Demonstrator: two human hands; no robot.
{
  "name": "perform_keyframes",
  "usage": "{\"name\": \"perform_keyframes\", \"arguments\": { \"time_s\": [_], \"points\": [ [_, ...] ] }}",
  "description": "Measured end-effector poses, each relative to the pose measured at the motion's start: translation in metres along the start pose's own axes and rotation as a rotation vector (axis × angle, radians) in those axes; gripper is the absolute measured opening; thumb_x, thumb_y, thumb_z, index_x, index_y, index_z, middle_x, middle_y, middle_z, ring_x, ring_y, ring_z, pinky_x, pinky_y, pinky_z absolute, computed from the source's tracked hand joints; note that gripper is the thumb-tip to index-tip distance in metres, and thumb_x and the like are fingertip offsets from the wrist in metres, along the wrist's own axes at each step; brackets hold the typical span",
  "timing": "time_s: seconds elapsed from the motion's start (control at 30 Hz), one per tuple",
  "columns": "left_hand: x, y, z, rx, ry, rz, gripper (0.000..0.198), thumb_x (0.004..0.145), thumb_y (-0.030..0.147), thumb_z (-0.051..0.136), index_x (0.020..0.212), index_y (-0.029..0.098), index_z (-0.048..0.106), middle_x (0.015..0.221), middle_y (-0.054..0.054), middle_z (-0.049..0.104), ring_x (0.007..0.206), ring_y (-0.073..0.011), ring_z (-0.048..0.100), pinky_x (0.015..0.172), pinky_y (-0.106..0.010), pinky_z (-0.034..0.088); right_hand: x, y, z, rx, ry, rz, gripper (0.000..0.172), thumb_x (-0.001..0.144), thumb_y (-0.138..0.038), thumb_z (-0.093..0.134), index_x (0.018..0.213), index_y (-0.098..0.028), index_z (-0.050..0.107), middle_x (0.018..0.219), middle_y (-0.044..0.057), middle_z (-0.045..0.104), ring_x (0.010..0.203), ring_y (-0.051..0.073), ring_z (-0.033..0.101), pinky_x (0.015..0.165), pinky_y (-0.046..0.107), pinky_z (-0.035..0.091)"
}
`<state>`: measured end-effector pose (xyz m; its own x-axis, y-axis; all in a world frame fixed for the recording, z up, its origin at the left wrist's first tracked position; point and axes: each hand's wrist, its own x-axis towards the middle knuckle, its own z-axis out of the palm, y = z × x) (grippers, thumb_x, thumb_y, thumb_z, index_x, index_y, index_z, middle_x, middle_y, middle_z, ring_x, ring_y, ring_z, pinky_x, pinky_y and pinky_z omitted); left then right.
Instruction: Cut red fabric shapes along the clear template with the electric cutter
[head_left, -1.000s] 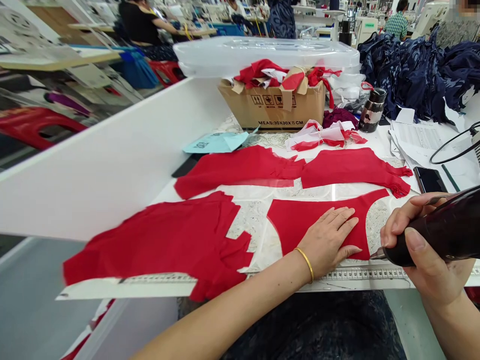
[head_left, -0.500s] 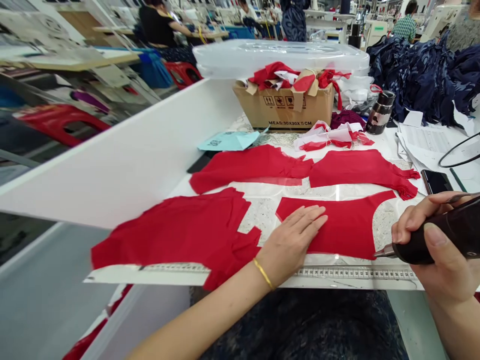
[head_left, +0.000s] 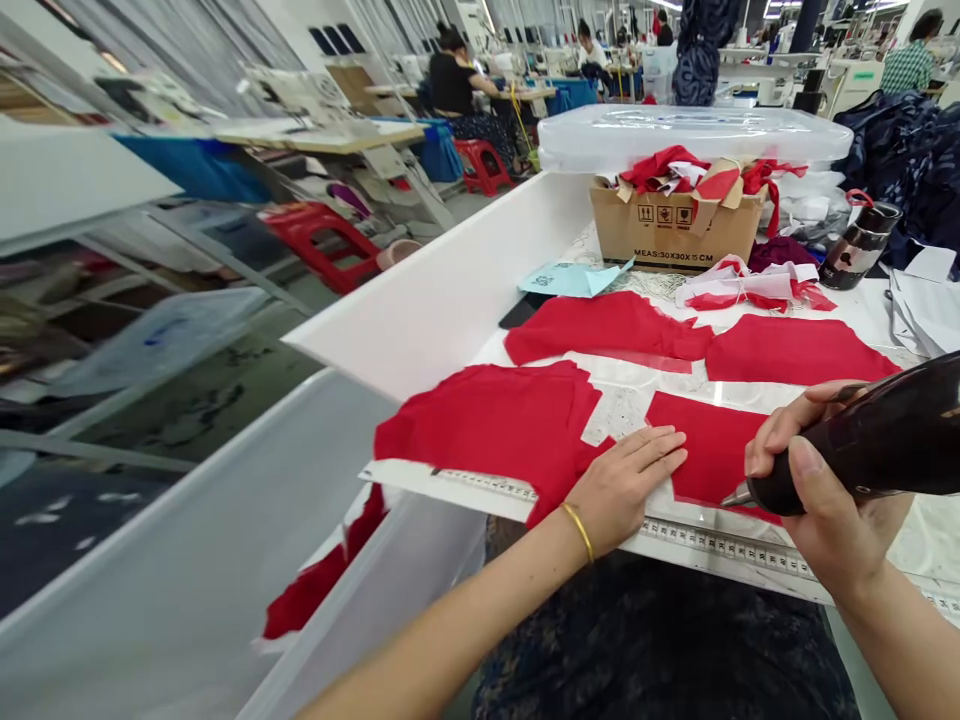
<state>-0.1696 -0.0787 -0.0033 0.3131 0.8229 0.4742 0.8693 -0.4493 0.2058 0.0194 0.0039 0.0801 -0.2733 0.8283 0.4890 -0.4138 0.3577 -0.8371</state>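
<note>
Right fingers (head_left: 821,480) clamp a black tool (head_left: 892,432), long axis sloping down leftward; left fingers (head_left: 645,462) nearly together.

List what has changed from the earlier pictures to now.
The left hand has moved left across the front red panel to its left edge. The right hand has carried the black tool left, from the panel's near right corner along its near edge. The view has swung left. Unmoved: panel and cardboard box.
</note>
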Motion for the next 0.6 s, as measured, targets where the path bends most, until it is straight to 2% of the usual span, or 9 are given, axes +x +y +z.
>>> {"name": "perform_keyframes", "arguments": {
  "time_s": [0.2,0.43,0.6],
  "points": [
    [0.0,0.002,0.002,-0.02,0.001,-0.024,0.055,0.086,-0.004,0.042,0.135,0.012,0.06,0.141,-0.015,0.065,0.138,-0.0246,0.056,0.114,-0.046,0.052,0.003,0.009,0.024,0.027,-0.041,-0.018,0.025,0.09,-0.029,0.071,0.11,-0.025,0.056,0.074,-0.004,0.061,0.055,0.014,0.059,0.052,0.031,0.053],
    [0.001,0.002,0.003,-0.048,-0.022,-0.012,0.056,0.083,-0.007,0.044,0.134,0.01,0.061,0.142,-0.016,0.063,0.141,-0.0259,0.052,0.117,-0.046,0.049,0.002,0.012,0.03,-0.07,-0.055,0.007,0.028,0.09,-0.037,0.071,0.109,-0.027,0.054,0.075,-0.004,0.058,0.057,0.015,0.06,0.057,0.036,0.055],
    [0.001,0.002,0.005,-0.046,-0.049,-0.022,0.055,0.084,-0.006,0.048,0.136,0.01,0.061,0.143,-0.016,0.062,0.142,-0.0263,0.051,0.119,-0.046,0.046,0.0,0.013,0.034,-0.028,-0.046,-0.02,0.026,0.091,-0.039,0.071,0.108,-0.026,0.057,0.075,-0.005,0.056,0.056,0.014,0.057,0.055,0.032,0.053]
  ]
}}
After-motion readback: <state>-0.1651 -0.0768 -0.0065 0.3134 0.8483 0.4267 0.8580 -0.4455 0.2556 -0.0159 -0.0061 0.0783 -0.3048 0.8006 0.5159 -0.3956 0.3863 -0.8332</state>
